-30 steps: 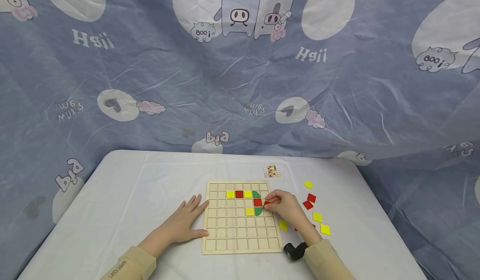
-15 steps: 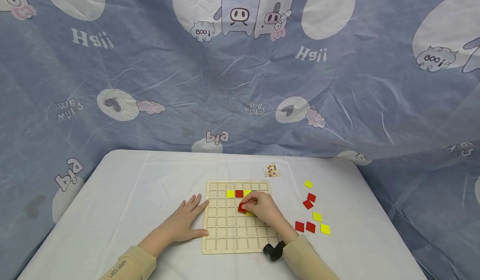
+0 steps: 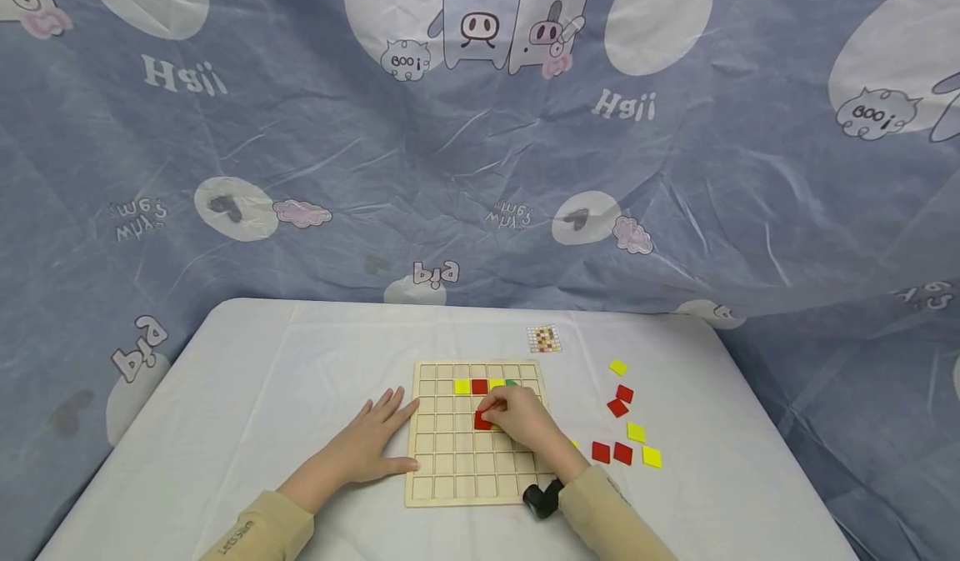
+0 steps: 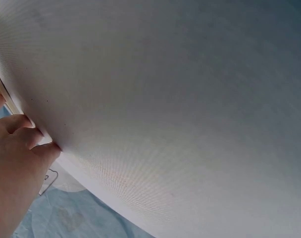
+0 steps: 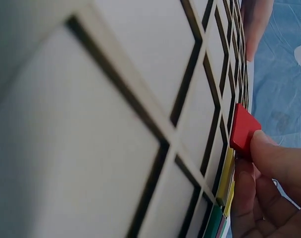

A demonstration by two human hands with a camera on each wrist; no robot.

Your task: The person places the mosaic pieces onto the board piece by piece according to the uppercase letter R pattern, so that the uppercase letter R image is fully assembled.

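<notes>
My right hand point(image 3: 525, 419) pinches a red square tile point(image 3: 482, 421) between thumb and fingers, low over the wooden grid board point(image 3: 444, 488). In the right wrist view that red tile point(image 5: 243, 130) stands tilted above the grid, beside a yellow tile point(image 5: 225, 176) and a green piece point(image 5: 213, 222). One row of the board holds a yellow tile point(image 3: 462, 387), a red tile point(image 3: 479, 387), another yellow one and a green piece point(image 3: 512, 383). Further pieces are hidden under the right hand. My left hand point(image 3: 363, 447) lies spread on the table, fingertip and thumb at the board's left edge.
Loose red tiles point(image 3: 622, 453) and yellow tiles point(image 3: 652, 458) lie right of the board. Behind it is a small printed grid card point(image 3: 544, 338). A black device point(image 3: 542, 500) sits at the right wrist. A patterned blue cloth point(image 3: 420, 152) hangs behind the white table point(image 3: 300, 361).
My right hand has carried the red tile leftward from the board's right edge to its middle, then slightly lower onto the grid. The left hand has stayed in place.
</notes>
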